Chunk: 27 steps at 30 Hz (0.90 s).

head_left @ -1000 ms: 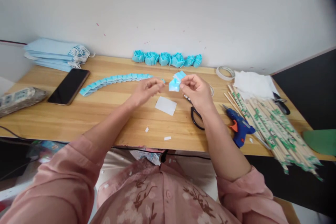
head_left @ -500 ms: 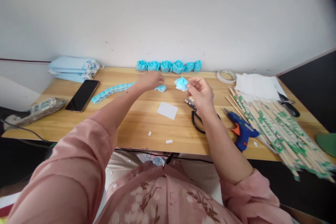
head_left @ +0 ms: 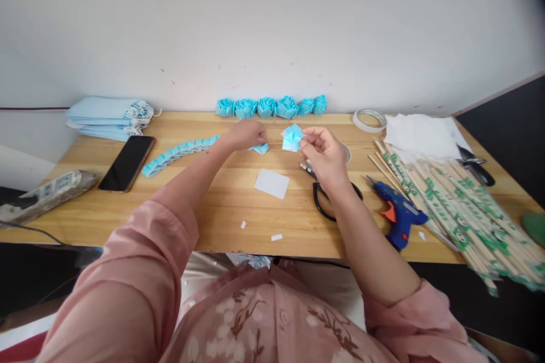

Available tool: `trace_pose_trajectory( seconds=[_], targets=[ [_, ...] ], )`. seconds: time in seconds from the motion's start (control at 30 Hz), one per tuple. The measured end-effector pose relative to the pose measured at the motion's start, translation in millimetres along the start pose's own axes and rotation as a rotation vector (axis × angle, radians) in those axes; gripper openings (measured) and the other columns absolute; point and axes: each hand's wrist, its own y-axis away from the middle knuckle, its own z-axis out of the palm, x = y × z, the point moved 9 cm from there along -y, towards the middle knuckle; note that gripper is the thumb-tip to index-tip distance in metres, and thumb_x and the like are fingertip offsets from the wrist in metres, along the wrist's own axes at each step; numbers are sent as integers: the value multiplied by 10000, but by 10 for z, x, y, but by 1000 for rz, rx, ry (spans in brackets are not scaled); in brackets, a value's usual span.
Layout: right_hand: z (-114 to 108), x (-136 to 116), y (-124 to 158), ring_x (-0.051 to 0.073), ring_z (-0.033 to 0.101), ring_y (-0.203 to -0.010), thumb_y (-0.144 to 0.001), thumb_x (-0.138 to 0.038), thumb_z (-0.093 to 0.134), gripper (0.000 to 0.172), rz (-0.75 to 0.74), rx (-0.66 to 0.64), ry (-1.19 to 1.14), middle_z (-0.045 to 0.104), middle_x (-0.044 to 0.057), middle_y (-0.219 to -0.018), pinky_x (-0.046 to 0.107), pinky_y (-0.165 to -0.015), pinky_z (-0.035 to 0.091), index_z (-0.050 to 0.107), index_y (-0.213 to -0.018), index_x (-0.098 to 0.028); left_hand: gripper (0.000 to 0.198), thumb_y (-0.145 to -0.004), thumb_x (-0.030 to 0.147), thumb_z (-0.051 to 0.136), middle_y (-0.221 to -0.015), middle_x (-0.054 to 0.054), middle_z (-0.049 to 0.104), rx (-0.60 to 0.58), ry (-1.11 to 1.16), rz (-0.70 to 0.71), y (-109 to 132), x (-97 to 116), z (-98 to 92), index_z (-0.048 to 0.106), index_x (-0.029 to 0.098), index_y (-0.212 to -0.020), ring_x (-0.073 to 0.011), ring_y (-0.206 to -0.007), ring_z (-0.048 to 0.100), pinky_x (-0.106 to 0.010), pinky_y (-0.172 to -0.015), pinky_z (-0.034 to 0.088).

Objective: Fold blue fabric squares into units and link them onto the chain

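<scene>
Reaching away from the right hand [head_left: 326, 153], the left hand [head_left: 247, 135] has gone out to the near end of the folded blue strip [head_left: 179, 152] on the table [head_left: 213, 210]. Its fingers rest on the end piece, but I cannot tell whether that grip has closed. The right grip stays pinched on the folded blue bundle [head_left: 293, 138], now held one-handed above the table, beyond the scissors [head_left: 327, 201].

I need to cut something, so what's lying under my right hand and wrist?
Black scissors lie on the table beneath the right hand, which holds a folded blue piece. The handle loops and blade tip show; the wrist covers the middle.
</scene>
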Motion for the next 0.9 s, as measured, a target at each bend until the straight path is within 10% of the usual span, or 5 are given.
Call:
trace_pose_trajectory(
  seconds=[0.33,0.9],
  targets=[
    [168,-22,92,80,521,-561,-716,-300,725,266,73,-96,-106,614,-55,-729,223,-515,449,617,-953,-246,161,-804,292,571,-841,-36,716,372,416,13,419,36,-394,658,159,-825,-145,-764,620,-264,-729,457],
    [268,-4,145,96,525,-621,-771,-358,717,259,-36,-49,-44,609,-37,-783,233,-551,483,593,-977,-260,85,-819,167,559,-801,-36,703,519,396,98,597,368,-422,592,167,-741,-159,-781,624,-291,-774,457]
  ],
)
